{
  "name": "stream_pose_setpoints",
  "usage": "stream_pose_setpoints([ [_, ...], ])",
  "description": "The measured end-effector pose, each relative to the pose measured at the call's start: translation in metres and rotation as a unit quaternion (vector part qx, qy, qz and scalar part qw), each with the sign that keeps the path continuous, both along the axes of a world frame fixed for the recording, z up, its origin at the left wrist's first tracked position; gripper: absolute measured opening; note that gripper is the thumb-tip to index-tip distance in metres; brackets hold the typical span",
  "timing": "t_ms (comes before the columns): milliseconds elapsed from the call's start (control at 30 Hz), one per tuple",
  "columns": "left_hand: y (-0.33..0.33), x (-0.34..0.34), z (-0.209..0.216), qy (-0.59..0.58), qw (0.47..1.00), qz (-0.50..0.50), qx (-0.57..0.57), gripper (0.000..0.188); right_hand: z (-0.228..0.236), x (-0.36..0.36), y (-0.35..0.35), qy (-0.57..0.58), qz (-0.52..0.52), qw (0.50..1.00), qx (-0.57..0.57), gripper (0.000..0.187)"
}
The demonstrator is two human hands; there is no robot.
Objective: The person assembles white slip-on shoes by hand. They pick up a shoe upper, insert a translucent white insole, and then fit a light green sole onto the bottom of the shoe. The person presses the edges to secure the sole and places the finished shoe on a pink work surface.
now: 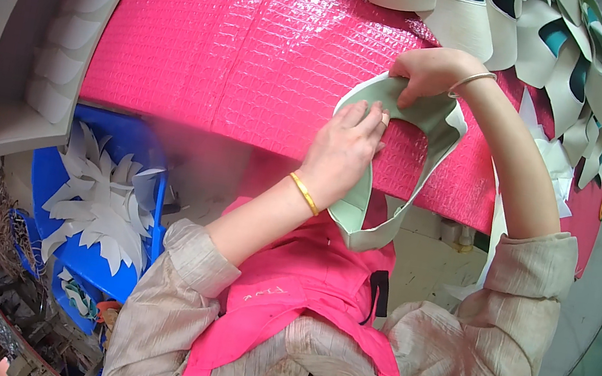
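A shoe upper (pixel 439 135), white outside with a pale green lining, is held above the front of the pink-covered table, its ring-shaped opening turned up. My right hand (pixel 435 75) grips its far edge, thumb on the lining and the other fingers partly hidden behind. Across its left side lies my left hand (pixel 343 147), fingers together and pressed on the lining near the inner edge; its thumb is mostly hidden. The upper's near end hangs below the table edge, over my pink apron (pixel 288 265).
Many white uppers with green linings (pixel 456 23) are heaped along the table's far right. A blue bin (pixel 48 177) at the left holds white cut pieces (pixel 103 203). Beside it stands a grey shelf unit (pixel 3 134) with stacked pale pieces. The pink table cover (pixel 204 52) looks shiny and quilted.
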State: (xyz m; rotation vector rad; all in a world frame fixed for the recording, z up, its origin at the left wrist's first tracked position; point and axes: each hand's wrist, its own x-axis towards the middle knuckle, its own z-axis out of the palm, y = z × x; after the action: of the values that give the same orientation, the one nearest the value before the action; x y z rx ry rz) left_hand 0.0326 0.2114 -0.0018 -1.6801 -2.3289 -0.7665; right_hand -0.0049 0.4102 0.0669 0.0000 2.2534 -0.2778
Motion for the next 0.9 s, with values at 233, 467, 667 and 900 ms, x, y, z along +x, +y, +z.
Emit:
stream_pose_setpoints([
  [233,0.009,-0.001,0.003,0.006,1.0,-0.007,-0.027,0.042,0.011,0.008,-0.003,-0.002,-0.06,0.998,0.008,0.035],
  [467,0.017,0.004,0.006,0.014,0.996,0.017,-0.083,0.04,0.025,0.038,0.009,-0.024,-0.4,0.896,-0.19,0.045],
  [667,-0.013,-0.008,0.044,-0.225,0.899,-0.308,-0.216,0.043,-0.008,0.08,0.012,0.169,-0.29,0.939,-0.075,0.036],
  [900,0.018,0.1,0.044,-0.344,0.896,-0.279,-0.034,0.044,0.01,0.065,-0.002,0.134,-0.111,0.984,-0.049,0.028],
])
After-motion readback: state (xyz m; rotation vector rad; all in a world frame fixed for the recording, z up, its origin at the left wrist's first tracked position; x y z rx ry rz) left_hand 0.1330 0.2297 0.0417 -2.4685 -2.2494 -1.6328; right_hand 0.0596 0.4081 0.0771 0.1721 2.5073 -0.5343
